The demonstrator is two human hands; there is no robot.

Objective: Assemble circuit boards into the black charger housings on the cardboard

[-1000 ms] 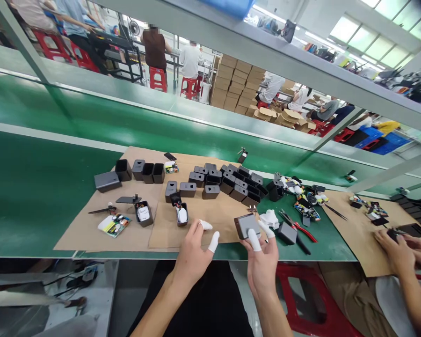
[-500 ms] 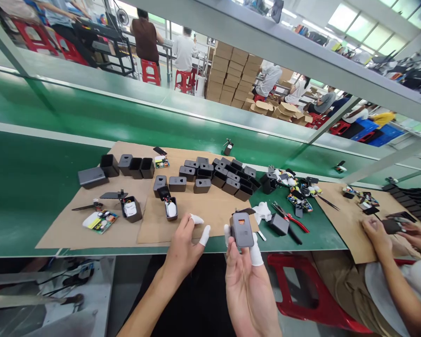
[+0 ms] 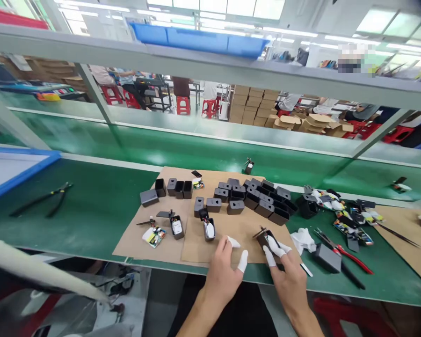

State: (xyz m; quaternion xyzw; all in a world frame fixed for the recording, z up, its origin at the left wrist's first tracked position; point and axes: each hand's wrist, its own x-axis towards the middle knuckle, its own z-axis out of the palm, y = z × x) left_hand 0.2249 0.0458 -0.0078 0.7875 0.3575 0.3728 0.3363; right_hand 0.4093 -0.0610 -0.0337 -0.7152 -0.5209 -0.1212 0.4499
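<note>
Worktop (image 3: 101, 206): smooth, dark green, faintly glossy. Across its middle lie flat brown sheets (image 3: 133, 245), overlapping, paper-like in surface. Grouped housings (image 3: 264, 206), on the far part of the sheets: box-shaped, dark grey to black, matt, with straight walls; some show an open mouth, others a closed end with a small cut-out. Nearer the person are two opened units, the left one (image 3: 177, 227) and the right one (image 3: 209, 229), each a dark shell with white, soft-looking matter inside. A circuit board (image 3: 154, 237) with yellow and white parts lies flat to their left. Right of the sheets: a crumpled white wad (image 3: 303, 240), a smooth grey block (image 3: 327, 258) and pliers (image 3: 358, 263) with one red and one black handle.

Right hand (image 3: 289, 271): fingers closed on a dark housing (image 3: 261, 238), held tilted over the near right part of the sheet, white covers on the fingertips; the fingers hide much of it. Left hand (image 3: 226, 271): thumb and index finger, both white-capped, spread well apart, grasping nothing; it is positioned over the near edge of the sheet, contact with the surface cannot be determined
</note>
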